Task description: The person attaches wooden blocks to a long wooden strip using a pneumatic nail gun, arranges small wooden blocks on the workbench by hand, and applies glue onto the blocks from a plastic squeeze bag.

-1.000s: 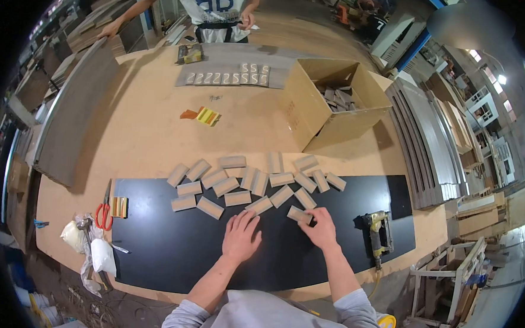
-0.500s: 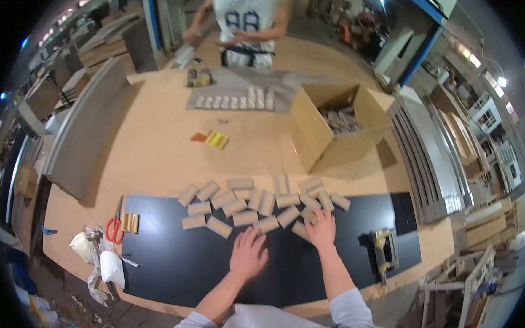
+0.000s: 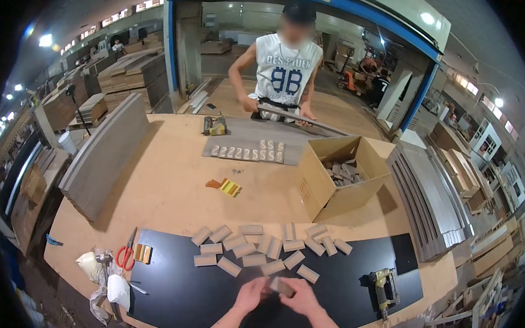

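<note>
The right hand (image 3: 300,296) pinches a small block (image 3: 281,287) above the black panel (image 3: 190,300); the left hand (image 3: 251,294) curls beside it, grip unclear. Nail gun (image 3: 383,288) right, red-handled scissors (image 3: 125,258) left, scattered blocks (image 3: 254,260) between; farther, a cardboard box (image 3: 317,193), then a co-worker (image 3: 286,73) holding a strip (image 3: 289,114).

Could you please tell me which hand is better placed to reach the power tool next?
Probably the right hand: it is nearer the power tool, while the left hand would reach across, though both are at one block.
</note>
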`<state>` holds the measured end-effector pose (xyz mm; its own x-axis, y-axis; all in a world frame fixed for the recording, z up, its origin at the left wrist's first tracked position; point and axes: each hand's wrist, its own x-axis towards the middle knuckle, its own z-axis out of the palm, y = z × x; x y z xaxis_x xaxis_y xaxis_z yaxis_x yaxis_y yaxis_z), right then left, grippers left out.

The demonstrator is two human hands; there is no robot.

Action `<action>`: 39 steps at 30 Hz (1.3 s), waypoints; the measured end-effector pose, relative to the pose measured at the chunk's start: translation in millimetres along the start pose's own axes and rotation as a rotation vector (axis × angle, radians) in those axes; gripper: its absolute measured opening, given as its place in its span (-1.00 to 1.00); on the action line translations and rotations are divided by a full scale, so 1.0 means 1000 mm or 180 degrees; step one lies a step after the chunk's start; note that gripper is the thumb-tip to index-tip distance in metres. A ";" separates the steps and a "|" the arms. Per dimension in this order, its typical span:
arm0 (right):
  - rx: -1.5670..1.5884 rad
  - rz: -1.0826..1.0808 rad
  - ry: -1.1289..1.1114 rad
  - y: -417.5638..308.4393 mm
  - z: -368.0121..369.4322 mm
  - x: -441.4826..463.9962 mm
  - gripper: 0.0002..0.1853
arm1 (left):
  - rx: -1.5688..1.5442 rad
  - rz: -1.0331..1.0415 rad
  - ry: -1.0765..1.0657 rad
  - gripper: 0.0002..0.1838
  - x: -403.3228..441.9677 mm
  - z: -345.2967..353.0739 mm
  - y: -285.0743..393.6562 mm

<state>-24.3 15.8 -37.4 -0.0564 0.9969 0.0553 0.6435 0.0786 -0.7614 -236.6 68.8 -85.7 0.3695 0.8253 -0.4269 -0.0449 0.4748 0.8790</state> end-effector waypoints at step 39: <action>-0.1326 0.1274 0.0853 0.119 -0.064 0.019 -0.46 | 0.2234 0.1687 0.1242 -0.84 -0.061 -0.032 -0.030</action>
<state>100.4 44.2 -85.5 0.4082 0.9127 0.0191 0.8211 -0.3579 -0.4446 -287.2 13.9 -92.3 0.1204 0.9838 0.1330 0.4952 -0.1756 0.8508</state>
